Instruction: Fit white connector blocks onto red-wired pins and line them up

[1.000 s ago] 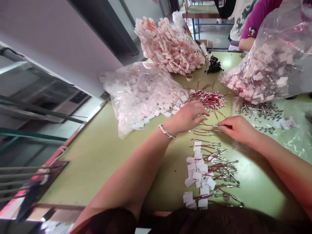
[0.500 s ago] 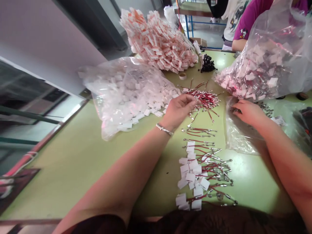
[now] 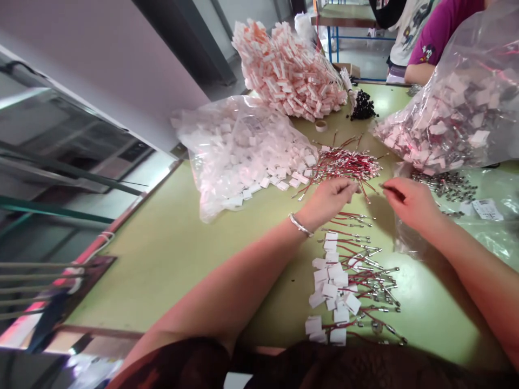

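My left hand, with a bracelet at the wrist, is closed in a pinch at the near edge of a pile of red wires with metal ends. Facing it, my right hand pinches something small at its fingertips, too tiny to name. A gap separates the two hands. Beneath them, a column of red wires with metal ends lies on the green table, many with white housings at their left ends. Small metal parts lie on a plastic bag right of my right hand.
A clear bag of white housings lies at left, another bag at right. Behind are bundled white-orange pieces, black-tipped wires and a tape roll. A person's purple sleeve shows at the back right.
My right hand has left the metal parts and come toward my left hand. My left hand has moved nearer, to the pile's front edge. The view has shifted, so the table appears farther right.
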`<control>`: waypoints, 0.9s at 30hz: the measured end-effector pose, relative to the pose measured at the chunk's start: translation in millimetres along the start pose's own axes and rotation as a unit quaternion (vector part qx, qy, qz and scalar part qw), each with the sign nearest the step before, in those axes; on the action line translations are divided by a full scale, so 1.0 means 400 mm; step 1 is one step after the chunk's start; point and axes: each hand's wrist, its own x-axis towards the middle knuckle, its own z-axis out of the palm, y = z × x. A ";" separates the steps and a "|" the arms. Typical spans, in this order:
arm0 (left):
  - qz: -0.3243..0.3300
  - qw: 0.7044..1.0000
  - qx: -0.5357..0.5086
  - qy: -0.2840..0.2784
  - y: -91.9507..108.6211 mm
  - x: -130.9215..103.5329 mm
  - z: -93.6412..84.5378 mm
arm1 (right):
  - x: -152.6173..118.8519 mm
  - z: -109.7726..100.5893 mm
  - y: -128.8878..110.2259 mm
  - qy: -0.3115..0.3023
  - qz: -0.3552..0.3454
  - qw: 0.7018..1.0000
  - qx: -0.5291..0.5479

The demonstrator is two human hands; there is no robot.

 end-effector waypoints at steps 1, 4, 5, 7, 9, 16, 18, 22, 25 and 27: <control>0.013 1.000 0.007 -0.015 0.002 -0.004 0.011 | -0.006 0.007 -0.018 0.001 -0.024 1.000 0.016; 0.048 0.998 0.021 -0.034 0.000 -0.012 0.034 | -0.018 0.023 -0.052 -0.003 -0.059 0.998 0.034; 0.055 0.998 0.026 -0.034 -0.002 -0.013 0.037 | -0.020 0.026 -0.057 -0.006 -0.061 0.998 0.034; 0.069 0.996 0.040 -0.032 -0.008 -0.014 0.037 | -0.021 0.025 -0.063 -0.012 -0.060 0.997 0.037; 0.098 0.992 0.072 -0.028 -0.013 -0.015 0.029 | -0.019 0.018 -0.066 -0.028 -0.056 0.997 0.053; 0.208 0.959 0.176 -0.075 -0.007 -0.019 -0.008 | -0.017 -0.012 -0.078 -0.118 0.069 0.960 0.243; 0.190 0.973 0.116 -0.069 -0.004 -0.018 -0.006 | -0.016 -0.012 -0.075 -0.127 0.114 0.935 0.312; 0.186 0.976 0.088 -0.077 -0.008 -0.014 -0.002 | -0.010 -0.010 -0.067 -0.130 0.109 0.933 0.317; 0.218 0.958 0.169 -0.074 -0.006 -0.016 -0.009 | -0.009 -0.011 -0.068 -0.126 0.085 0.948 0.278; 0.230 0.932 0.263 -0.093 0.004 -0.020 -0.016 | -0.011 -0.013 -0.073 -0.127 0.052 0.964 0.229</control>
